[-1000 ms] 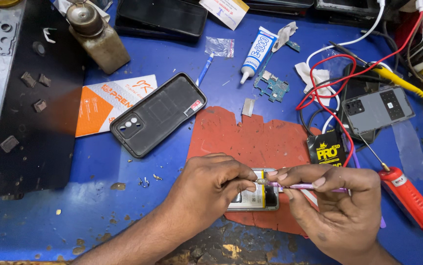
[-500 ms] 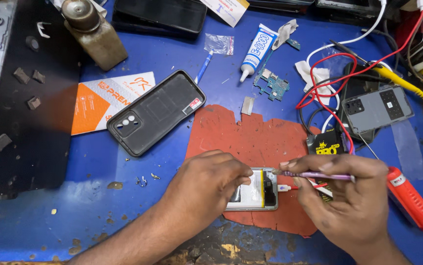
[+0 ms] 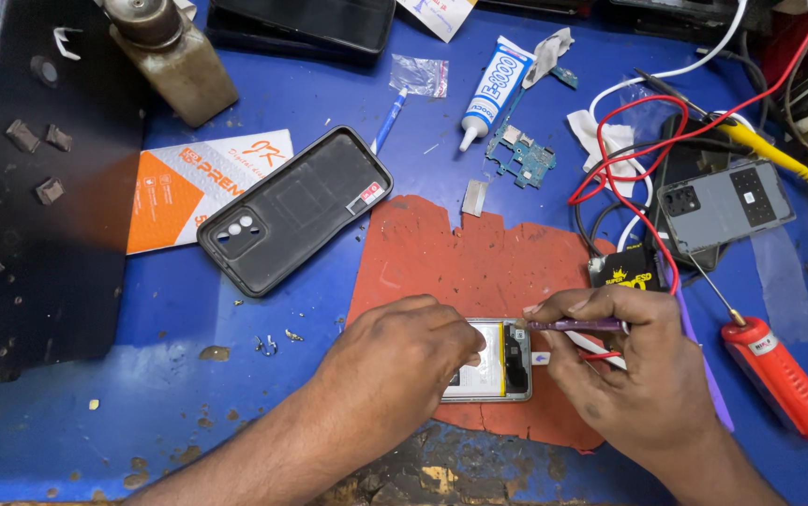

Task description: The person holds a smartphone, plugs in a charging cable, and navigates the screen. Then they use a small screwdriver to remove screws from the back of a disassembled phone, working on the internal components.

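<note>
An opened phone [image 3: 492,364] with its back off lies on a worn red mat [image 3: 470,262] near the front of the blue bench. My left hand [image 3: 402,364] rests over its left part and pins it down. My right hand [image 3: 631,370] grips a thin purple tool [image 3: 575,325] held level, its tip just right of the phone's upper end. Much of the phone is hidden under my left hand.
A black phone back cover [image 3: 296,208] lies left of the mat, on an orange and white card [image 3: 193,187]. Behind are a glue tube [image 3: 495,89], a small circuit board [image 3: 526,157] and a brown bottle [image 3: 172,58]. Red wires [image 3: 621,178], a grey phone [image 3: 725,203] and a red-handled tool [image 3: 779,379] crowd the right.
My right hand has risen slightly and shifted right, bringing the purple tool level above the phone's end. My left hand stays pressed on the phone.
</note>
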A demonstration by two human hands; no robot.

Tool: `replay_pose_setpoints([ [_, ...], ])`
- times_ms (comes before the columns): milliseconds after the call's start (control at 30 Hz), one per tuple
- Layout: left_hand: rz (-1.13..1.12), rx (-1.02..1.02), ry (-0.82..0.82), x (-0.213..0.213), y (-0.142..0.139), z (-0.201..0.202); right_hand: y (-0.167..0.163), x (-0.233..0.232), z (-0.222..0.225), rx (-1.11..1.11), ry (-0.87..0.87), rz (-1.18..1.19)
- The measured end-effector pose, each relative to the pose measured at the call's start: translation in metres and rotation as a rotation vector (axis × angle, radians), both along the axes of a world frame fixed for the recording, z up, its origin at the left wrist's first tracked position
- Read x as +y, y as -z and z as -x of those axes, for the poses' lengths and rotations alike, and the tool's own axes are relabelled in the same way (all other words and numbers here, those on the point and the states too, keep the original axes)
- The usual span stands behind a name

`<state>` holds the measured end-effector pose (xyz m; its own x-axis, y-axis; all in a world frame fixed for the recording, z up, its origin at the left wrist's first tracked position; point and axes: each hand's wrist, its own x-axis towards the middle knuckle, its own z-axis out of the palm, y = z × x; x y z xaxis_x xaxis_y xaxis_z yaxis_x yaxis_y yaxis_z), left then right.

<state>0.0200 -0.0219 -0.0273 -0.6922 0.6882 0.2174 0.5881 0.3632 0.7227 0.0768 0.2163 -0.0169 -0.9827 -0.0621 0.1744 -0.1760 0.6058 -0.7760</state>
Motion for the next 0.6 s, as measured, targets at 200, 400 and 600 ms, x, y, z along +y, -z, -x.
replay_pose_setpoints([
  [200, 0.003, 0.005, 0.002, 0.0, 0.0, 0.0, -0.001, 0.001, 0.002, 0.016, 0.028, -0.181],
  [400, 0.01, 0.008, 0.005, 0.0, -0.001, 0.0, -0.016, 0.002, 0.012, 0.088, -0.113, -0.262],
  [600, 0.013, 0.005, 0.011, -0.001, -0.003, 0.001, -0.023, -0.001, 0.022, 0.019, -0.092, -0.249],
])
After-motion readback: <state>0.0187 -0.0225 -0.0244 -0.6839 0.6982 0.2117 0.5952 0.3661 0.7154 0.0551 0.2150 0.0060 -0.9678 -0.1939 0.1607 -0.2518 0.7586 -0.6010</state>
